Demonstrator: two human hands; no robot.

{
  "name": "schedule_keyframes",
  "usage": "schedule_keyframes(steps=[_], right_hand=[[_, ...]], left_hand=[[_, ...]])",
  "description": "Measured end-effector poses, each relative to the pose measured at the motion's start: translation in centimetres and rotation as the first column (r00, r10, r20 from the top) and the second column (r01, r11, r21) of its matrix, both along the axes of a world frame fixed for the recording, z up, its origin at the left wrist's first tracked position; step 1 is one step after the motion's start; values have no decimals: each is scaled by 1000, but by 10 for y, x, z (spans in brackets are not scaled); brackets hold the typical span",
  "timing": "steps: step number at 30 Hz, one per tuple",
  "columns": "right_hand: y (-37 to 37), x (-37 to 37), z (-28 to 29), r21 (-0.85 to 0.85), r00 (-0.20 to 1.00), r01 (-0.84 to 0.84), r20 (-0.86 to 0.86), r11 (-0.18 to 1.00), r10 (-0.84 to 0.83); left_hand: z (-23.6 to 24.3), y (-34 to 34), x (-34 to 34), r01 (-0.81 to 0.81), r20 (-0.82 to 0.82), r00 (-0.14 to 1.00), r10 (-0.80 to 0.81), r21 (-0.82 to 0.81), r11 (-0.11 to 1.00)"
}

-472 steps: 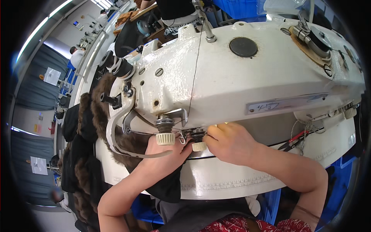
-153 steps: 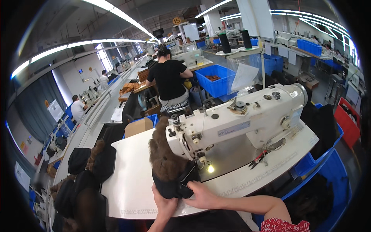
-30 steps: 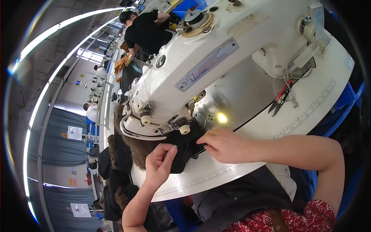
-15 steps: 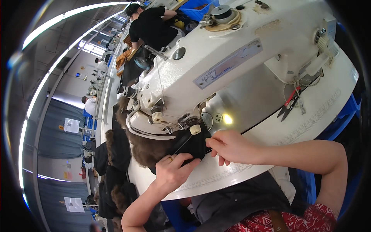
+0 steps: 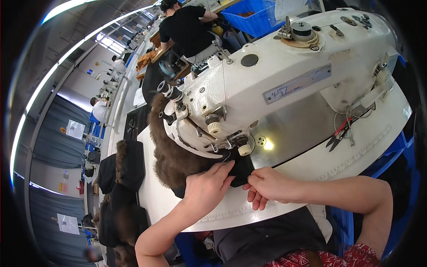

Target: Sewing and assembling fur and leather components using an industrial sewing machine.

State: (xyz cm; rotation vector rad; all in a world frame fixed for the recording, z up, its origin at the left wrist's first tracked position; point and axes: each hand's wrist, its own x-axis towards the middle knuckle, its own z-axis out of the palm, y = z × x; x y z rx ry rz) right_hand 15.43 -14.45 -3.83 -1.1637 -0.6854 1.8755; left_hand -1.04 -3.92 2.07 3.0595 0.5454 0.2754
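Note:
A black fabric piece (image 5: 240,171) with brown fur (image 5: 173,156) along it lies on the bed of a white sewing machine (image 5: 284,62), partly under the machine's head. My left hand (image 5: 205,187) rests on the fabric left of the needle area, its fingers stretched forward and pressed down, the thumb apart. My right hand (image 5: 267,184) pinches the near right edge of the fabric between thumb and forefinger, the other fingers loosely curled. The needle and presser foot are hidden behind the tension knobs and my fingers.
Red-handled thread snips (image 5: 340,133) hang by a cord at the machine's right. More black, fur-trimmed pieces (image 5: 126,167) are stacked at the left. A blue bin (image 5: 251,20) stands beyond the machine, and a person in black (image 5: 189,33) sits at the far side.
The view has shifted, so the machine appears farther right. My left fingers have straightened and moved forward on the fabric. My right hand keeps its pinch on the edge.

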Motion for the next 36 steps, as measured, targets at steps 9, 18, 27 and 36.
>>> schedule_keyframes(steps=[9, 18, 27, 36], right_hand=[[6, 17, 21, 72, 904, -212, 392, 975, 168], [47, -1, -42, 742, 329, -535, 623, 403, -710], [53, -7, -40, 688, 153, -633, 560, 354, -814], [68, -38, -29, 578, -90, -684, 537, 444, -839]], left_hand=[[-1, 9, -4, -5, -82, 997, 7, 27, 1000], [-6, 2, -17, 166, -194, 975, -111, 298, 940], [-7, -3, -38, 226, -161, 971, -175, 394, 891], [-10, 11, -38, 310, -168, 949, -267, 343, 887]])
